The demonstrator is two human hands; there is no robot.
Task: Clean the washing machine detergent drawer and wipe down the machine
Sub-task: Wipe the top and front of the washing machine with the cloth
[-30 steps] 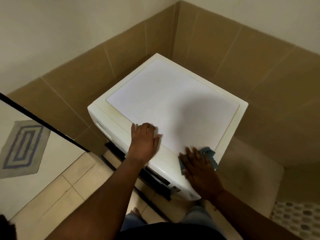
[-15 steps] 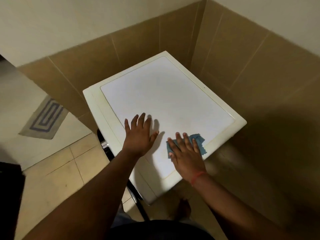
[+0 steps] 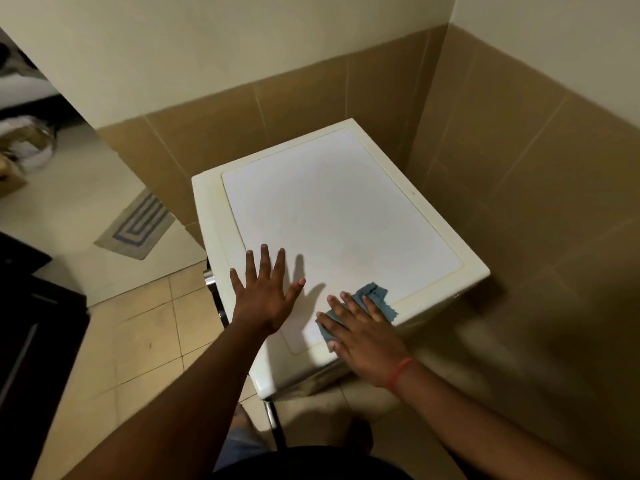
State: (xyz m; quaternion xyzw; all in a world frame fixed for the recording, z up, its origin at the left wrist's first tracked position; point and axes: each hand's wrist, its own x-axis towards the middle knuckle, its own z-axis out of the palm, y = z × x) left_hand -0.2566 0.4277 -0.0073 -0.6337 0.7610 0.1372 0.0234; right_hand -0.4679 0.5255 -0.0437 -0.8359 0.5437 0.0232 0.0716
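A white washing machine (image 3: 339, 209) stands in a tiled corner, and I look down on its flat top. My left hand (image 3: 265, 292) rests flat on the top near the left front, fingers spread. My right hand (image 3: 363, 330) presses a blue cloth (image 3: 375, 296) flat onto the top near the front right edge, fingers straight; a red band circles that wrist. The machine's front, with the detergent drawer, is hidden below the top; only a strip of its dark door rim (image 3: 214, 292) shows.
Brown tiled walls (image 3: 519, 202) close in behind and to the right of the machine. A grey patterned mat (image 3: 138, 225) lies on the floor to the left. Dark furniture (image 3: 31, 323) stands at the far left, and bags and clutter (image 3: 24, 147) sit beyond it.
My view has swung around to the right of the machine. My left hand slid from the front edge onto the top and spread flat. My right hand keeps the cloth pressed near the front right.
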